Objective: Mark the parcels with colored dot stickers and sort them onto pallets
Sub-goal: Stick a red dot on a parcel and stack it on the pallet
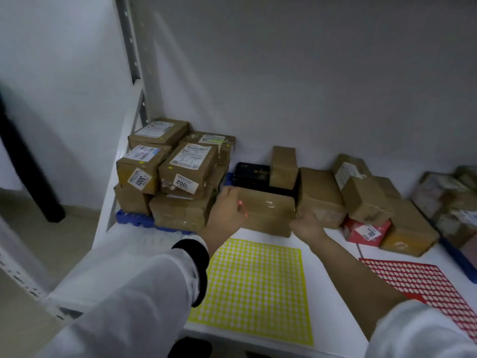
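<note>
Head view: left of the hands, labelled parcels (167,174) are stacked on a blue pallet (133,219). The left hand (227,205) grips the left end of a brown cardboard parcel (267,214) and the right hand (305,223) clasps its right end. The parcel sits between them, beyond the yellow sticker sheet (255,288). It is best moved level, I judge, and lifted clear of neighbouring boxes. Right of the hands lie a red sticker sheet (423,285) and a loose pile of parcels (366,197). Blur hides any dot on the held parcel, and a small red mark by the left fingers is unreadable.
</note>
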